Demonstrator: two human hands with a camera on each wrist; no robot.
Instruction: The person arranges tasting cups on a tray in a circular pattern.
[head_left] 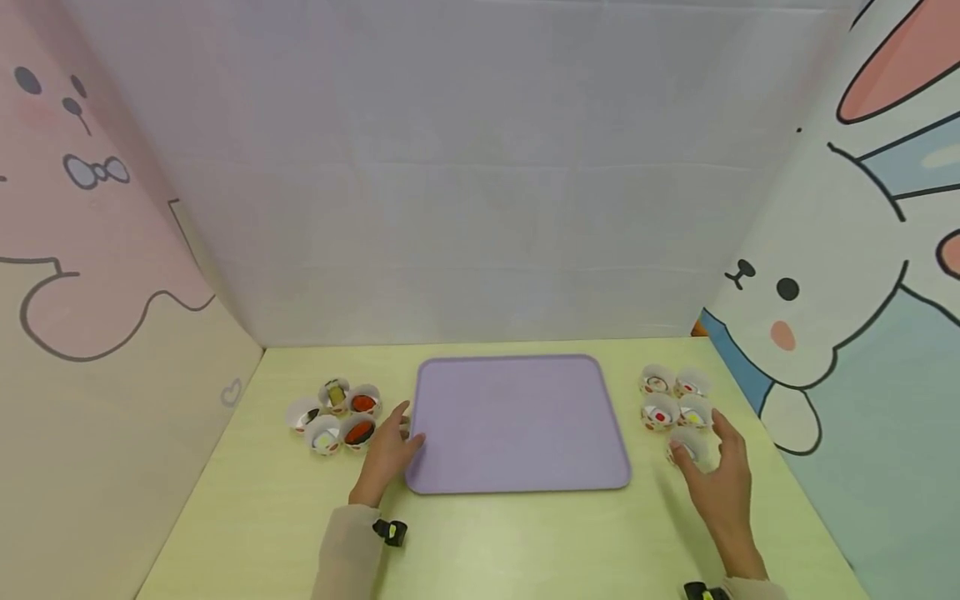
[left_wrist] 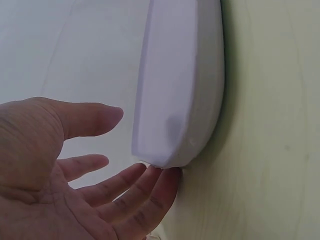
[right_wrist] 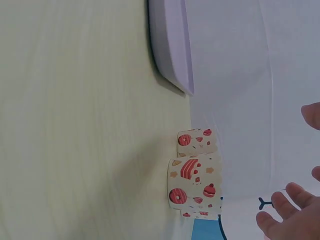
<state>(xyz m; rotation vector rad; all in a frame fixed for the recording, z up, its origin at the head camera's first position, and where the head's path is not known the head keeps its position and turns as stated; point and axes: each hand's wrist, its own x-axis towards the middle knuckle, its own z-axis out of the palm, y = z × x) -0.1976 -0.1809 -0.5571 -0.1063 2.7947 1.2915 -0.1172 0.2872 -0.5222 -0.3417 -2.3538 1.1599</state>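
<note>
Tray (head_left: 517, 425), smooth and round-cornered, lies between hands (head_left: 387, 452) (head_left: 722, 487).

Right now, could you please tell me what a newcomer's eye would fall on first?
Probably the purple tray in the middle of the table, the left hand at its left edge. Next, likely the large cartoon rabbit on the right wall, then the right hand by the cups right of the tray.
</note>
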